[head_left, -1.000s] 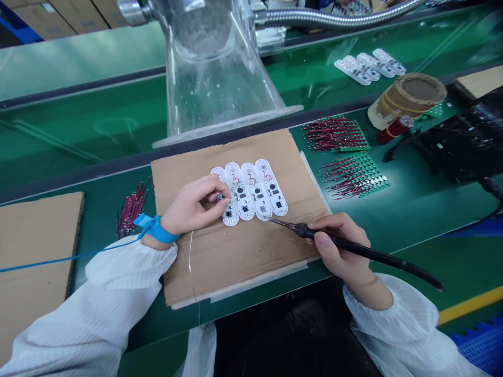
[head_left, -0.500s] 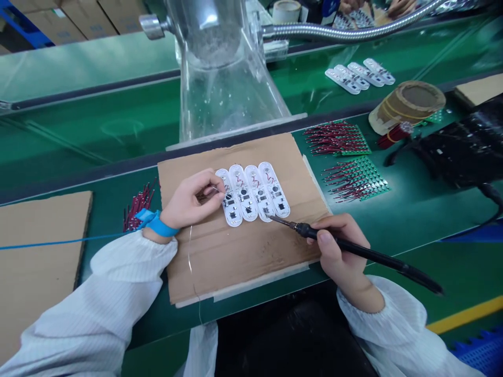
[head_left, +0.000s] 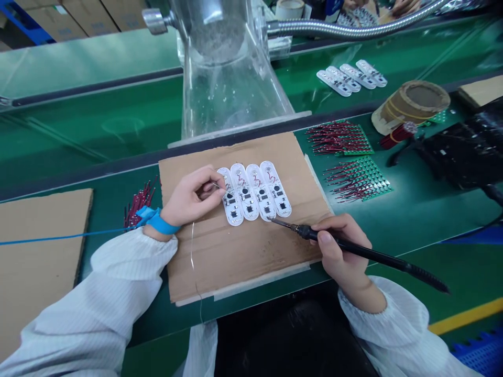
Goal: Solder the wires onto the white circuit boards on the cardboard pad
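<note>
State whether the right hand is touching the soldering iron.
Touching. The head view shows the right hand gripping the soldering iron, its handle held between thumb and fingers.

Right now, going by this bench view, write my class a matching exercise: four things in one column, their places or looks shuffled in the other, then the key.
Things
1. Soldering iron
2. Wristband
3. Flared hood
4. Four nearer white boards

Places or looks
A. Lying on brown cardboard
B. Held in the right hand
C. Transparent
D. Blue

Pairs: 1-B, 2-D, 3-C, 4-A
</note>
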The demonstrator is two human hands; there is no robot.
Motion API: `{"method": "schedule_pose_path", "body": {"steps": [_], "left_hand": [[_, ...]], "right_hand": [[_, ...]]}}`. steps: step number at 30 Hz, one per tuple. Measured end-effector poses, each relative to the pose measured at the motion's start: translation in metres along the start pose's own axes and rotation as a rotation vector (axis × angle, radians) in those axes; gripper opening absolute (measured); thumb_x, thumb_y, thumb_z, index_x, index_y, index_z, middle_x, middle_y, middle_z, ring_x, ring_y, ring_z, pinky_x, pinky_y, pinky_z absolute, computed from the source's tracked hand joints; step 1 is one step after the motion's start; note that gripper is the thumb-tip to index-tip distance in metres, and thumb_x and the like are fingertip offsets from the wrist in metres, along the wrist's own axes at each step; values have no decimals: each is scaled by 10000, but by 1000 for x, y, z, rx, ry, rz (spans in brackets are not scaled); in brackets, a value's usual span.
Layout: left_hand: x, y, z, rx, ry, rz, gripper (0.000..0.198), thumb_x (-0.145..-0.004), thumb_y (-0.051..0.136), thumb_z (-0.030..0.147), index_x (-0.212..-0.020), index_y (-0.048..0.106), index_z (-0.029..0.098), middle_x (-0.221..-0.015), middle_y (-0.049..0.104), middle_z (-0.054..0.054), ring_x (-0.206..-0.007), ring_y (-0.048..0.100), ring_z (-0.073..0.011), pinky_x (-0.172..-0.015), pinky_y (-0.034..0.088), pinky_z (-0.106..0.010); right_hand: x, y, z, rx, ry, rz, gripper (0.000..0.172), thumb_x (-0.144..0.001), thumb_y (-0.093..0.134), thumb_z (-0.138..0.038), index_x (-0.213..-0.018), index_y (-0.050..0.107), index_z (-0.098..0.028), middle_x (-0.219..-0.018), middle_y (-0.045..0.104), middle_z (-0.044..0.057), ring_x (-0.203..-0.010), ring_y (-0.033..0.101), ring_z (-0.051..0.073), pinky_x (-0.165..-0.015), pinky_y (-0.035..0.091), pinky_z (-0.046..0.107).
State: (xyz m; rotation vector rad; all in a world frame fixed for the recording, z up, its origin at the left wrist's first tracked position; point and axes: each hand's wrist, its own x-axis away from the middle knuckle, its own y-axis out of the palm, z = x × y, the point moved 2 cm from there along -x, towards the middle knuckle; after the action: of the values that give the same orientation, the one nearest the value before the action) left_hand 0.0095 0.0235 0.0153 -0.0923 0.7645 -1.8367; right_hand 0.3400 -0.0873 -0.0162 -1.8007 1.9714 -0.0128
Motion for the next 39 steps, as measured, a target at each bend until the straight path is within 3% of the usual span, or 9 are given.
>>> {"method": "schedule_pose_path", "body": {"steps": [5, 13, 39], "left_hand": [[0, 1, 1, 9, -13, -18, 36, -902, 678, 187, -895, 643, 193, -757, 445, 42, -610, 362, -95, -573, 318, -245], [-1, 3, 2, -25, 12, -58, 41, -909, 659, 176, -891, 627, 196, -757, 498, 34, -611, 372, -98, -585, 339, -251], [1, 5, 1, -31, 45, -78, 41, -902, 654, 159, -893, 644, 198, -745, 533, 26, -610, 377, -100, -566, 342, -252]], "right_hand": [[1, 0, 1, -86, 7, 62, 148, -1065, 692, -428, -1047, 707, -281, -850, 705, 40, -622, 668, 199, -550, 560, 358], [1, 2, 2, 40, -24, -128, 154, -1036, 773, -368, -1150, 743, -269, -948, 802, 34, -735, 775, 201, -684, 655, 333], [-4, 5, 0, 14, -31, -136, 126, -1041, 771, -346, -1140, 751, -270, -935, 807, 29, -696, 772, 189, -632, 645, 308]]}}
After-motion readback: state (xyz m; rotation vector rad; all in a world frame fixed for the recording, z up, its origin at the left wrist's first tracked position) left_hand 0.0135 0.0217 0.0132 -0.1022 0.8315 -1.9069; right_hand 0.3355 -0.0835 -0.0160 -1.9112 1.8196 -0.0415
